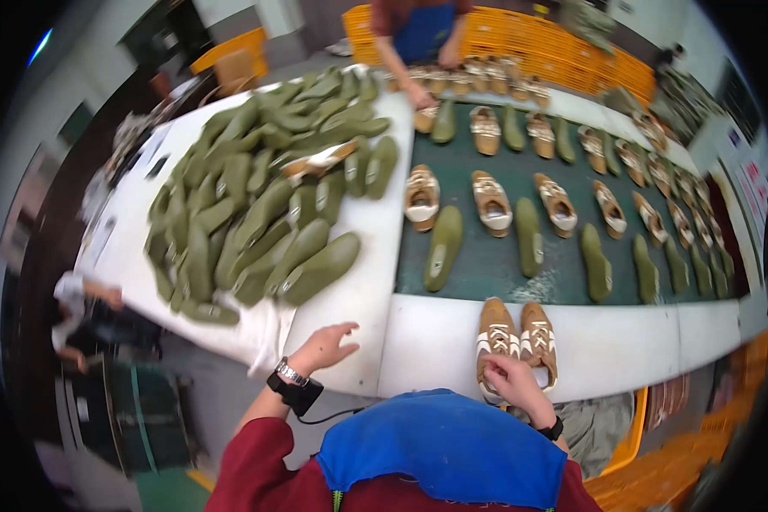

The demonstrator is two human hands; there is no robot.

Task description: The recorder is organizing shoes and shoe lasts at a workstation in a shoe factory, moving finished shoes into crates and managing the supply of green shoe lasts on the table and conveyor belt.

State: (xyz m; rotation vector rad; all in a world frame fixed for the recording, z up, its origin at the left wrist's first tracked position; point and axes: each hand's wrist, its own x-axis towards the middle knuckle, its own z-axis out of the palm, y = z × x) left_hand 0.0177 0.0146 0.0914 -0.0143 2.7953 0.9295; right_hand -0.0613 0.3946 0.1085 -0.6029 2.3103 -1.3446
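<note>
My left hand (320, 348) hangs over the near edge of the white table, fingers apart and holding nothing, close to a heap of green insoles (320, 269). In front of me stands a pair of tan sneakers with white stripes and laces, toes pointing away. My right hand (519, 384) has its fingers curled at the opening of the left sneaker (497, 328) of the pair, covering part of its heel end. Beside it, touching or nearly so, is the right sneaker (536, 328). Their insides are mostly hidden.
A dark green conveyor belt (495, 269) carries rows of tan sneakers (492, 205) alternating with green insoles (529, 235). One shoe (320, 160) lies on the heap. Across the table a co-worker's hand (418, 96) touches a shoe. Orange crates (520, 34) stand behind.
</note>
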